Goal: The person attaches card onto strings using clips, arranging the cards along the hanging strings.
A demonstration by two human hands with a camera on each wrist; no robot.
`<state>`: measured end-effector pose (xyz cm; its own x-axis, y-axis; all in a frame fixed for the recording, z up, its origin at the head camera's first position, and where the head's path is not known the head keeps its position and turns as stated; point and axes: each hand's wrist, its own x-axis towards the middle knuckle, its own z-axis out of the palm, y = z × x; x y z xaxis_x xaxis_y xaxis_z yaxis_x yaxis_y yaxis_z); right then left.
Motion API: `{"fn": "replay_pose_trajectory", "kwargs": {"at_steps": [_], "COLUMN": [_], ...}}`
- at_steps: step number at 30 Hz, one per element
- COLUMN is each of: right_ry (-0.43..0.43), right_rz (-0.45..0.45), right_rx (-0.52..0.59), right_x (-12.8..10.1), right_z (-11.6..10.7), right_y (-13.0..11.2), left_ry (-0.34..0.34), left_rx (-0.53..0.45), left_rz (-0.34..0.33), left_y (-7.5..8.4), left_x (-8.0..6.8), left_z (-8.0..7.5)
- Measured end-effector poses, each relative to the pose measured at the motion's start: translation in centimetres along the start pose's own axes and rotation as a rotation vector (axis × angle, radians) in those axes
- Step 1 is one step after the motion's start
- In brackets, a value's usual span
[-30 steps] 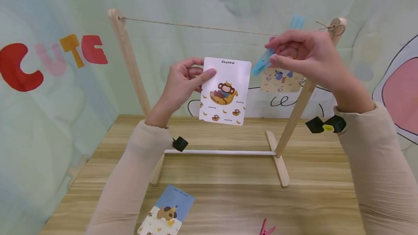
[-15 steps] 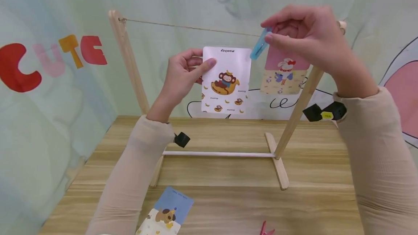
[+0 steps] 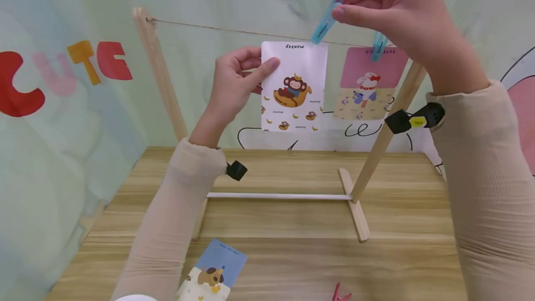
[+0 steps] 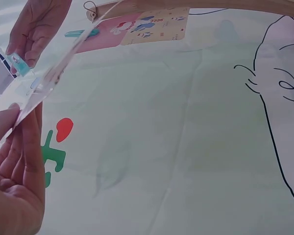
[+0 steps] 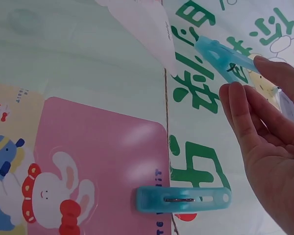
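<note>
Two hands engaged | stand, string: may sway | monkey card: pinched by my left hand at string height, may slip | blue clip: gripped by my right hand above card corner, may miss

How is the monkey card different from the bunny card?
The monkey card is white at the top and has a monkey on it; the bunny card is pink at the top with a bunny.

The left hand holds the monkey card up, with no peg on it. The bunny card hangs from the string by a blue peg.

Both are upright picture cards.
</note>
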<state>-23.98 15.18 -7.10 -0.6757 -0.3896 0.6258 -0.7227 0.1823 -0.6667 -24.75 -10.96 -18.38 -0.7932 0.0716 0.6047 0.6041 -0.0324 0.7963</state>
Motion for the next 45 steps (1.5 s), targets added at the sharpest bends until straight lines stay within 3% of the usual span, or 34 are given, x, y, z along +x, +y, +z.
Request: {"fn": "replay_pose_trajectory", "kwargs": {"at_steps": [11, 26, 36, 45], "right_ry": [-0.010, -0.116, -0.087, -0.130], "right_rz": [0.056, 0.196, 0.250, 0.223], "right_rx": [-0.091, -0.161, -0.152, -0.151], "right_x": [0.8, 3.0, 4.0, 5.1], "right_z": [0.5, 0.8, 1.2, 1.6], "right_y": [-0.7, -0.9, -0.9, -0.6], "left_ry": [-0.008, -0.003, 0.002, 0.006], "left_rx": [0.002, 0.052, 0.076, 0.079], "left_rz": [-0.005, 0.010, 0.009, 0.008], "left_y": [0.6, 0.5, 0.1, 0.0], "left_x": [0.1, 0.3, 0.6, 0.7], "left_z": [0.2, 0.7, 0.7, 0.7]}}
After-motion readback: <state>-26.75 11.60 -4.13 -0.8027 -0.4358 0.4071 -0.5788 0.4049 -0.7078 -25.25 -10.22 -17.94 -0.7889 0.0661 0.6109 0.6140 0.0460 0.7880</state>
